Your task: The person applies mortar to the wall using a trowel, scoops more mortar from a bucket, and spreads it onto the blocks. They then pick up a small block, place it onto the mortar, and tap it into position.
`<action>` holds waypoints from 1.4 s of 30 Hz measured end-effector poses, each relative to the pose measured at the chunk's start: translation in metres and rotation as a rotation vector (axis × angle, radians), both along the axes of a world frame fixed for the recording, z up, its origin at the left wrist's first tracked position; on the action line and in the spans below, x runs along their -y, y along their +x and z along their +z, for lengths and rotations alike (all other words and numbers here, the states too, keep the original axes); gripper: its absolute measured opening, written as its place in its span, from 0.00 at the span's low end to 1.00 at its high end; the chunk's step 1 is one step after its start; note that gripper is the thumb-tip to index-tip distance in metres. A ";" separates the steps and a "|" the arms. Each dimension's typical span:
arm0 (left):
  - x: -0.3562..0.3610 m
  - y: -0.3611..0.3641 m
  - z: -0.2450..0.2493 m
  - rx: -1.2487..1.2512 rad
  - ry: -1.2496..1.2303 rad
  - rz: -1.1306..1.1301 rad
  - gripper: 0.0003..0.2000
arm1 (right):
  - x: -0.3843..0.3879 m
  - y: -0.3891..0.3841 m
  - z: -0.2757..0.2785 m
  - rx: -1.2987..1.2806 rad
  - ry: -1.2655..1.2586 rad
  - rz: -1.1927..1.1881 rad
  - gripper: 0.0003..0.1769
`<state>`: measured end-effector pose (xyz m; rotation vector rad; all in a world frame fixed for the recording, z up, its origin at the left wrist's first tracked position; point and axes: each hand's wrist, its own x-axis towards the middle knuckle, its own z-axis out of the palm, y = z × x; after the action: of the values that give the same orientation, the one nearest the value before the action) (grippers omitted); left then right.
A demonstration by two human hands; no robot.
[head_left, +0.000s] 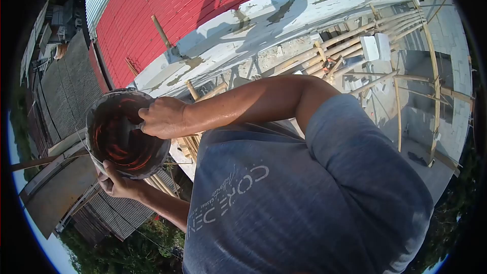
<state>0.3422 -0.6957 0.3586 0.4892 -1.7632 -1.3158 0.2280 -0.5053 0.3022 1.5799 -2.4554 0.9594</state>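
Note:
A dark bucket (147, 171) with a grey-crusted rim is tilted in front of me at the left of the view. Its inside is dark, with orange-red streaks around the wall. My left hand (120, 182) grips the bucket's near lower rim, fingers partly hidden behind it. Over the opening, my right hand (165, 116) is closed around the handle of a trowel (126, 131). The trowel's greyish blade reaches down into the bucket, and its outline is dim in the shade.
A white block wall (218, 38) with grey mortar smears runs beside a red metal roof (152, 7). Bamboo poles (345, 40) and a bamboo scaffold (433, 76) stand over a lower floor on the right. Corrugated roofs (66, 91) lie far below at left.

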 end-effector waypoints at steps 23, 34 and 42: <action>-0.030 -0.055 0.008 -0.157 0.064 -0.211 0.09 | -0.044 -0.037 0.026 -0.020 -0.046 -0.262 0.19; -0.022 -0.032 0.008 -0.240 -0.001 -0.108 0.07 | -0.026 -0.021 0.040 -0.029 0.270 -0.025 0.17; -0.027 -0.021 0.027 -0.114 -0.210 0.004 0.06 | 0.005 -0.037 0.045 -0.328 0.124 -0.104 0.18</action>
<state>0.3210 -0.6683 0.3853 0.2946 -1.7795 -1.1182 0.1915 -0.5104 0.3471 1.4868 -2.3739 0.4950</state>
